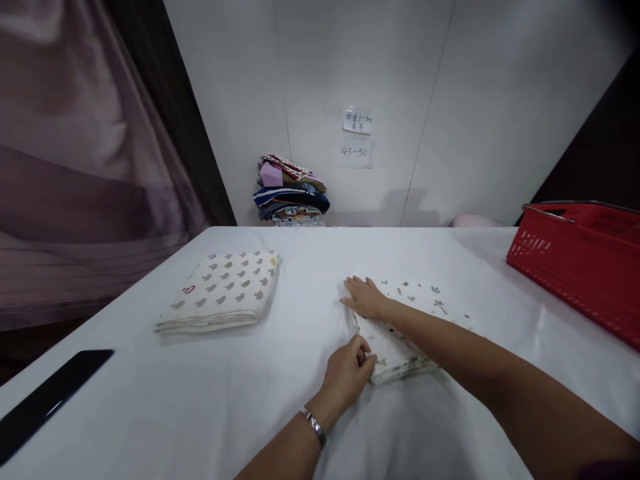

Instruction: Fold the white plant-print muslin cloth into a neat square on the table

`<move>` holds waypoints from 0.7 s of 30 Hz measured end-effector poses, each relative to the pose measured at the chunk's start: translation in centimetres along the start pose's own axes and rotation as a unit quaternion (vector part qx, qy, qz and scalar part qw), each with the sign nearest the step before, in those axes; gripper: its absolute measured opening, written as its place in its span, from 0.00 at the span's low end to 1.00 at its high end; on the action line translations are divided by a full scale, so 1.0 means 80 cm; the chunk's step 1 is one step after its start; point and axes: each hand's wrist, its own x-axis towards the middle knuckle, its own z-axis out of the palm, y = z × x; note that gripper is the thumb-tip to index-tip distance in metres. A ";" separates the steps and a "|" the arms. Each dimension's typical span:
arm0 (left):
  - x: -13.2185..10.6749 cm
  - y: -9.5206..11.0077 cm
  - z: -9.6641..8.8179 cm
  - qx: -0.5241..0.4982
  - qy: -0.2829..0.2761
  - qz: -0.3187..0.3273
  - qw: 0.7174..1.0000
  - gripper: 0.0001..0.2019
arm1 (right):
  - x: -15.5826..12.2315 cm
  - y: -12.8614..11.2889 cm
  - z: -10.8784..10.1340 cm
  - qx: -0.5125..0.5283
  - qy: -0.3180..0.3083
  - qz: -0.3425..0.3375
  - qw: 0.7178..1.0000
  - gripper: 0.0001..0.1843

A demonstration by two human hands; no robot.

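Note:
A folded white cloth with small green leaf and palm prints lies on the white-covered table, partly hidden under my right forearm. My right hand rests flat across its far left corner, fingers spread. At the cloth's near left corner, my left hand has its fingers curled in a pinch on the edge; a silver band circles that wrist. Off to the left sits another folded cloth, white with grey mushroom-like prints, which neither hand touches.
A red plastic basket stands at the right. Near the left edge lies a flat black object. Beyond the table's far edge is a stack of folded fabrics, and paper notes hang on the wall. A purplish curtain hangs at left.

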 end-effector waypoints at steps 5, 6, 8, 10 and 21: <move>0.000 0.001 0.002 -0.005 0.001 -0.002 1.000 0.03 | -0.006 -0.020 0.007 0.002 0.017 -0.005 1.000 0.36; 0.000 0.000 0.002 -0.010 0.002 0.001 1.000 0.04 | -0.007 -0.024 0.008 0.003 0.015 -0.004 1.000 0.36; 0.001 -0.004 0.002 -0.023 0.002 0.014 1.000 0.04 | -0.014 -0.030 0.003 0.019 0.007 -0.001 1.000 0.36; 0.002 -0.008 0.001 -0.035 0.000 0.032 0.999 0.06 | -0.027 -0.037 -0.005 0.049 0.010 -0.007 0.999 0.36; 0.013 -0.015 -0.010 -0.117 0.052 0.022 0.992 0.13 | -0.192 0.105 -0.019 0.090 0.210 0.195 0.954 0.30</move>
